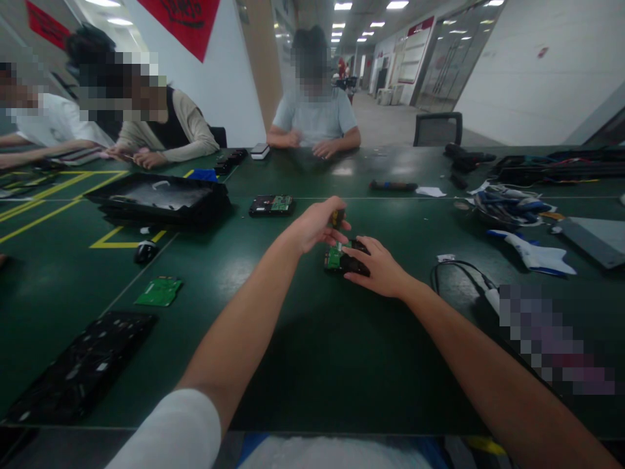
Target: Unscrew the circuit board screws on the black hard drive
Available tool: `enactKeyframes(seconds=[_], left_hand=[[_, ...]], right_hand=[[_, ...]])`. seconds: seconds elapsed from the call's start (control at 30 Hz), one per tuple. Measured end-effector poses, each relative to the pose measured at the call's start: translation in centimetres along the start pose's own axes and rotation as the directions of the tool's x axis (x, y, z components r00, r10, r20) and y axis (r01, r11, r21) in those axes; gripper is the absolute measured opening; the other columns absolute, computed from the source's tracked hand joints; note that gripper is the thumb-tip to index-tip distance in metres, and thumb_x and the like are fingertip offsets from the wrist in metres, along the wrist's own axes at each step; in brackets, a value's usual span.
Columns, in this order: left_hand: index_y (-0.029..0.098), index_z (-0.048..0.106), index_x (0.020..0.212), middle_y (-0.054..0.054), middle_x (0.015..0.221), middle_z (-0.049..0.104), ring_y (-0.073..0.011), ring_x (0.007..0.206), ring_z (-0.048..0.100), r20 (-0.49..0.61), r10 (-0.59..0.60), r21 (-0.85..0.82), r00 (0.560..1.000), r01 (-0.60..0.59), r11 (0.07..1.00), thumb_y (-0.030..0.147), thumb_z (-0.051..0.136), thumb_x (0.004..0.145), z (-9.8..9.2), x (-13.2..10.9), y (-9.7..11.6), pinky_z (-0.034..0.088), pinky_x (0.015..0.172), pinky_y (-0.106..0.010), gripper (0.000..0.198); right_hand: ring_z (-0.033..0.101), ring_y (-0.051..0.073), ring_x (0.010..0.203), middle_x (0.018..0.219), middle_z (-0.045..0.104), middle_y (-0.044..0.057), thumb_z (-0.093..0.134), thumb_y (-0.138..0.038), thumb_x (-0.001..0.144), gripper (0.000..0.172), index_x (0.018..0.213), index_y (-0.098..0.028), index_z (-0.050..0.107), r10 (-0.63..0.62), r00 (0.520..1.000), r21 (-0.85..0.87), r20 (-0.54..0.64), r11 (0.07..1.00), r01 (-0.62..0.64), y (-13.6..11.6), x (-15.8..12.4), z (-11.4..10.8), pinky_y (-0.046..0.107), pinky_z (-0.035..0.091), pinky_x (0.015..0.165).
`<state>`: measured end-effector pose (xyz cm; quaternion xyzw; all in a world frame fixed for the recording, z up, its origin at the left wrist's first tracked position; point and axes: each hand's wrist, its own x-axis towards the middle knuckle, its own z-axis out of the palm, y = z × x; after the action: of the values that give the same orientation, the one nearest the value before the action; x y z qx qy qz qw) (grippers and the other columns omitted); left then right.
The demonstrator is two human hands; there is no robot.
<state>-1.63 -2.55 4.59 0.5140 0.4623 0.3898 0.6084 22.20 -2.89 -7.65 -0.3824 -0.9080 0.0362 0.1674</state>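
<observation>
A small black hard drive with a green circuit board [338, 258] lies on the dark green table [303, 339] in front of me. My right hand [378, 267] rests on its right side, fingers curled over the case. Just above the drive, my left hand [317, 225] is closed around a small dark tool with a yellowish part [336, 217], its tip pointing down toward the board.
A second hard drive [271, 205] lies farther back. A loose green circuit board [159, 291], a black mouse [145, 251], black trays [161, 198] and a keyboard frame [81, 368] sit to the left. Cables, gloves [534, 254] and tools are at right. Three people sit across the table.
</observation>
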Motion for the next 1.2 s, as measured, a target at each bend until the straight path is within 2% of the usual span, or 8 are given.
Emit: enactKeyframes(seconds=[0.13, 0.2, 0.37, 0.5, 0.73, 0.87, 1.0, 1.2], left_hand=[[0.017, 0.068, 0.094, -0.011, 0.099, 0.075, -0.0159, 0.063, 0.071, -0.088, 0.079, 0.113, 0.993, -0.069, 0.991, 0.047, 0.058, 0.094, -0.03, -0.13, 0.21, 0.049, 0.054, -0.026, 0.032], [0.016, 0.070, 0.095, -0.011, 0.102, 0.075, -0.0157, 0.063, 0.070, -0.092, 0.113, 0.161, 0.989, -0.097, 0.982, 0.046, 0.059, 0.093, 0.01, -0.19, 0.26, 0.048, 0.053, -0.027, 0.032], [0.019, 0.064, 0.103, -0.009, 0.099, 0.074, -0.0163, 0.060, 0.070, -0.016, 0.055, 0.096, 0.998, -0.053, 0.994, 0.044, 0.058, 0.095, 0.46, -0.26, 0.12, 0.048, 0.051, -0.026, 0.028], [0.021, 0.058, 0.101, -0.009, 0.095, 0.074, -0.0181, 0.064, 0.073, -0.030, 0.060, 0.078, 0.998, -0.058, 0.995, 0.046, 0.057, 0.096, 0.66, -0.23, 0.00, 0.052, 0.056, -0.027, 0.026], [0.016, 0.071, 0.093, -0.012, 0.105, 0.076, -0.0152, 0.064, 0.069, -0.105, 0.152, 0.212, 0.983, -0.127, 0.969, 0.046, 0.058, 0.094, -0.05, -0.21, 0.29, 0.050, 0.055, -0.027, 0.032], [0.019, 0.066, 0.097, -0.010, 0.101, 0.075, -0.0151, 0.061, 0.069, -0.077, 0.139, 0.199, 0.987, -0.121, 0.972, 0.042, 0.059, 0.093, 0.07, -0.27, 0.29, 0.048, 0.051, -0.026, 0.025], [0.020, 0.058, 0.100, -0.009, 0.095, 0.076, -0.0178, 0.060, 0.072, -0.002, 0.082, 0.088, 0.997, -0.082, 0.993, 0.042, 0.058, 0.095, 0.49, -0.34, 0.13, 0.050, 0.052, -0.027, 0.023], [0.017, 0.066, 0.092, -0.011, 0.097, 0.076, -0.0156, 0.066, 0.070, 0.064, 0.014, 0.062, 0.998, -0.018, 0.998, 0.042, 0.060, 0.092, -0.01, -0.58, 0.40, 0.052, 0.059, -0.027, 0.026]], right_hand=[[0.037, 0.044, 0.156, 0.169, 0.041, 0.016, 0.068, -0.066, 0.097, 0.072, 0.160, -0.034, 0.055, -0.002, 1.000, 0.003, -0.002, 1.000, 0.002, -0.05, 0.03, -0.04, 0.072, 0.035, 0.123], [0.037, 0.044, 0.156, 0.169, 0.041, 0.016, 0.067, -0.067, 0.098, 0.071, 0.160, -0.034, 0.055, -0.003, 1.000, 0.003, -0.002, 1.000, 0.003, -0.12, 0.04, -0.13, 0.072, 0.036, 0.123], [0.038, 0.045, 0.156, 0.169, 0.041, 0.018, 0.066, -0.065, 0.098, 0.071, 0.160, -0.032, 0.055, 0.003, 1.000, 0.000, 0.011, 1.000, -0.003, -0.36, 0.05, -0.39, 0.072, 0.036, 0.123], [0.037, 0.045, 0.156, 0.170, 0.040, 0.016, 0.066, -0.066, 0.098, 0.070, 0.160, -0.034, 0.055, 0.001, 1.000, 0.005, 0.010, 1.000, -0.001, -0.36, 0.05, -0.39, 0.072, 0.035, 0.124], [0.035, 0.046, 0.157, 0.173, 0.038, 0.014, 0.067, -0.067, 0.097, 0.074, 0.163, -0.038, 0.050, 0.000, 1.000, 0.007, 0.004, 1.000, 0.000, 0.13, 0.03, 0.11, 0.074, 0.034, 0.123], [0.036, 0.046, 0.157, 0.171, 0.039, 0.015, 0.066, -0.067, 0.097, 0.072, 0.161, -0.036, 0.052, -0.002, 1.000, 0.003, 0.008, 1.000, 0.002, -0.01, 0.03, -0.08, 0.074, 0.035, 0.123], [0.035, 0.046, 0.157, 0.170, 0.039, 0.016, 0.065, -0.068, 0.098, 0.071, 0.161, -0.035, 0.053, 0.005, 1.000, 0.002, 0.027, 1.000, -0.005, -0.36, 0.03, -0.48, 0.073, 0.036, 0.123], [0.037, 0.044, 0.156, 0.169, 0.042, 0.015, 0.066, -0.066, 0.098, 0.069, 0.159, -0.035, 0.055, -0.010, 1.000, -0.003, -0.005, 1.000, 0.010, -0.22, 0.08, -0.13, 0.071, 0.036, 0.123]])
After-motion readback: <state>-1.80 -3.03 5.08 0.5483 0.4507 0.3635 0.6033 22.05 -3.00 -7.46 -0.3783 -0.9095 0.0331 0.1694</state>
